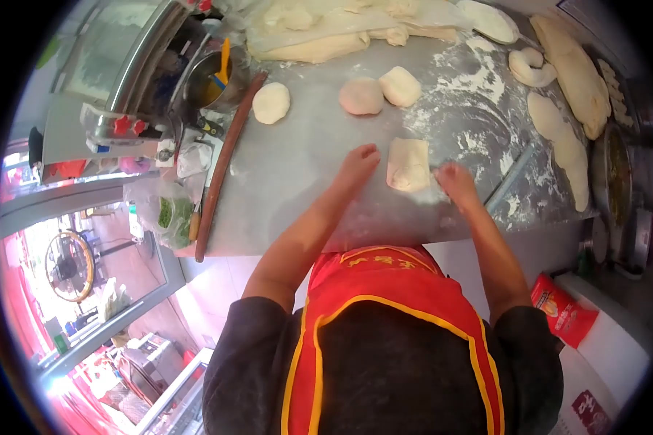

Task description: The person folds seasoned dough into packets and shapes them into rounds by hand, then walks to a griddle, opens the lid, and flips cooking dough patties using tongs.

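Note:
A folded, roughly rectangular piece of dough (408,165) lies on the metal worktop between my two hands. My left hand (361,161) is just to its left, fingers curled closed, with nothing visible in them. On the other side, my right hand (456,181) is also closed, close to the dough's right edge but apart from it. Farther back are two round dough pieces side by side, a browner one (361,96) and a paler one (400,87). Another dough round (271,103) sits to the left. A thin grey rolling pin (510,177) rests right of my right hand.
A long brown rod (228,167) lies along the worktop's left edge, near a metal pot (203,85) and a bag of greens (168,214). Large dough under plastic (312,47) lies at the back. Long dough pieces (569,69) and a large pan (617,174) are at right. Flour (479,90) dusts the worktop.

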Available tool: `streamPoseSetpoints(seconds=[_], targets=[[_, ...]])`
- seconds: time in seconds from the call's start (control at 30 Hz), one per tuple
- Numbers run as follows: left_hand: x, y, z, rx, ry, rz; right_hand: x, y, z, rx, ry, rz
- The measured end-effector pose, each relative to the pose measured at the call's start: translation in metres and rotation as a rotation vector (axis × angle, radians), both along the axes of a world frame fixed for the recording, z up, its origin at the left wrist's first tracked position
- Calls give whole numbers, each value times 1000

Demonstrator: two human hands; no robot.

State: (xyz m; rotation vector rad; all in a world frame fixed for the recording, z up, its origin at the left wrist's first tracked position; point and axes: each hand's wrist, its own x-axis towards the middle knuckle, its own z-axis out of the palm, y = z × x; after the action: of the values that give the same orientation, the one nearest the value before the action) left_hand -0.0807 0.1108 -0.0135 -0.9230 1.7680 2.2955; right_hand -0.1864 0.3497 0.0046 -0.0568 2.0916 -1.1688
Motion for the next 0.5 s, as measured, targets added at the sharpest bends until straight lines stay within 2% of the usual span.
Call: streamPoseSetpoints(seconds=[0.03,0.07,0.13,0.2,0.3,0.4,0.5], targets=[[-14,3,0,-78,-14,-47,-9,-2,-10,-51,172,-61],[-30,7,3,-155,-23,-92,-15,-18,-9,10,237,-45],[-56,14,-2,-334,-28,-146,-22,-53,-36,-82,325,-163],[-68,18,-9,-542,-20,-167,-34,-69,-52,-41,314,-130],[-68,14,2,-540,-21,-291,-38,-68,-36,8,68,39],[-41,21,29,-806,209,-337,-1,-52,20,-4,662,132],[2,44,40,-1058,390,-352,40,-33,28,-66,767,251]])
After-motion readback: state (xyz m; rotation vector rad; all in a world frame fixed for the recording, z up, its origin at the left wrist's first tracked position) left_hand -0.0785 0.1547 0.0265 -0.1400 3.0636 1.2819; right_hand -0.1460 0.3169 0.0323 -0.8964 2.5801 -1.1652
